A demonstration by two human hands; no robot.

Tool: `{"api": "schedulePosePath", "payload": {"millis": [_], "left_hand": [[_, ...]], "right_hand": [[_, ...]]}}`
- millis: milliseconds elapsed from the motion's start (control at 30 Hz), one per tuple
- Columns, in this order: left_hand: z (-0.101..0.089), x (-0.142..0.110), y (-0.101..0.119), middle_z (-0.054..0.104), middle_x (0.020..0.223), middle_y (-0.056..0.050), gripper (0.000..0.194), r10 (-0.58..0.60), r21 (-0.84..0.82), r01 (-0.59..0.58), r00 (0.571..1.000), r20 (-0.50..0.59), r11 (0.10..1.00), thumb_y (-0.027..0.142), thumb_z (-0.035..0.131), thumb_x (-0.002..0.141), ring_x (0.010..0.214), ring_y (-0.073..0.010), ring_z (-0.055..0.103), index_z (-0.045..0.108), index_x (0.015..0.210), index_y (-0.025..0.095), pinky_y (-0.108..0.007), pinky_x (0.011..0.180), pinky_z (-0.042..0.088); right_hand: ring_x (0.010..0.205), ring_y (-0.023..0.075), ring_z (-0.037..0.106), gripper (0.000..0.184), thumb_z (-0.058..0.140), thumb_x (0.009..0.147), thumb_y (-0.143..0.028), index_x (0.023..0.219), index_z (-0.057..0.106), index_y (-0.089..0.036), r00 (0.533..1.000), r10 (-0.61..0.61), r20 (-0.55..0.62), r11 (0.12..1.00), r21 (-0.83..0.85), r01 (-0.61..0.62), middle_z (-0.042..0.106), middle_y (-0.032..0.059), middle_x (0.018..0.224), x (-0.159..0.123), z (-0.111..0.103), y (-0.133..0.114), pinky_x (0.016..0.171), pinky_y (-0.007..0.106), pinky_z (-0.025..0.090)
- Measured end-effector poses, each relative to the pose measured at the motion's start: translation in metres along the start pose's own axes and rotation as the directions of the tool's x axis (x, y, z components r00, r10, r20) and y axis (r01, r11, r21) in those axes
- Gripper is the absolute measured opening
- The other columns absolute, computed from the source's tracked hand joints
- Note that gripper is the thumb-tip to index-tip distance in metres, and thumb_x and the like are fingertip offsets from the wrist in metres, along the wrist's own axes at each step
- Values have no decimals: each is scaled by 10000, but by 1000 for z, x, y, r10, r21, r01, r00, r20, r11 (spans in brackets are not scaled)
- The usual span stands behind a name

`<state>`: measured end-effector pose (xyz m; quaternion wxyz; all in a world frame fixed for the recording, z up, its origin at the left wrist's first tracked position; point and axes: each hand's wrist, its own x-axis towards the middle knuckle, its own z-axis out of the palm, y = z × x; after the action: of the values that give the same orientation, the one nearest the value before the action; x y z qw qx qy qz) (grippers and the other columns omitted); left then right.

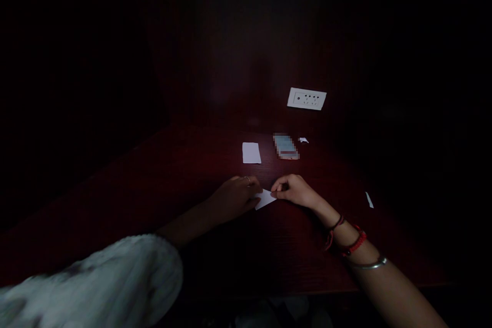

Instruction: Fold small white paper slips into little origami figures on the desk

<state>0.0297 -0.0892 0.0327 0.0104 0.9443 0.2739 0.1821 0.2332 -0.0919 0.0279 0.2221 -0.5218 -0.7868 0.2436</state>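
My left hand (239, 197) and right hand (295, 190) pinched opposite ends of a small white paper (264, 199) near the table's (161, 169) front edge; a white card (251, 153) lay beyond, toward the back edge, left of a blurred phone (286, 146).

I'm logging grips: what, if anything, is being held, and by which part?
A small white piece of paper: the left hand holds its left side, the right hand its right corner.
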Motion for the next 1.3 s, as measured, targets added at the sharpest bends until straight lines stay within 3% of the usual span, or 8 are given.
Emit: {"api": "schedulePosePath", "payload": {"millis": [133, 433, 733, 900, 1133, 1300], "left_hand": [[6, -2, 2, 497, 1004, -31, 206, 26, -3, -26, 995, 99, 1000, 241, 425, 794, 884, -161, 487, 510, 978, 207, -283, 768, 360], [8, -1, 2, 513, 1059, -15, 223, 141, -123, -133, 988, 61, 983, 202, 405, 812, 960, -140, 473, 530, 996, 214, -263, 856, 331], [6, 2, 3, 547, 1031, -10, 219, 118, -151, -106, 990, 73, 983, 190, 459, 784, 969, -139, 471, 536, 989, 198, -258, 868, 326], [7, 2, 0, 544, 1036, -8, 213, 129, -175, -116, 990, 64, 978, 171, 450, 782, 964, -122, 473, 539, 974, 191, -234, 867, 328], [5, 2, 3, 550, 1008, -2, 202, 124, -143, -116, 991, 48, 983, 172, 441, 789, 928, -134, 487, 543, 961, 197, -260, 849, 338], [4, 3, 5, 554, 995, -11, 187, 126, -111, -120, 991, 51, 987, 179, 434, 796, 917, -143, 495, 548, 943, 195, -280, 837, 344]], "right_hand": [[592, 78, 494, 142, 561, 641, -252, 714, 630, -152, 1000, -10, -3, 1000, -16, 10, 583, -5, 659, 2, 0, -1, 555, 178, 352], [544, 72, 475, 132, 543, 633, -265, 624, 588, -142, 998, -3, -55, 997, -71, -1, 569, -10, 604, 4, 1, -2, 520, 177, 339], [510, 73, 470, 194, 570, 601, -339, 593, 579, -146, 997, 54, -47, 996, -75, -57, 575, -7, 580, 4, -1, -1, 481, 178, 330], [534, 79, 487, 120, 553, 603, -263, 613, 586, -148, 995, 73, -68, 994, -74, -78, 579, -7, 593, 5, -1, 2, 501, 178, 345], [553, 92, 503, 201, 524, 635, -328, 607, 603, -145, 992, 125, 6, 992, -24, -125, 590, -1, 589, 10, -2, 4, 512, 184, 357], [567, 98, 531, 170, 540, 613, -290, 633, 623, -143, 980, 186, 65, 972, -161, -173, 614, 14, 616, 13, -4, -12, 490, 173, 344]]}}
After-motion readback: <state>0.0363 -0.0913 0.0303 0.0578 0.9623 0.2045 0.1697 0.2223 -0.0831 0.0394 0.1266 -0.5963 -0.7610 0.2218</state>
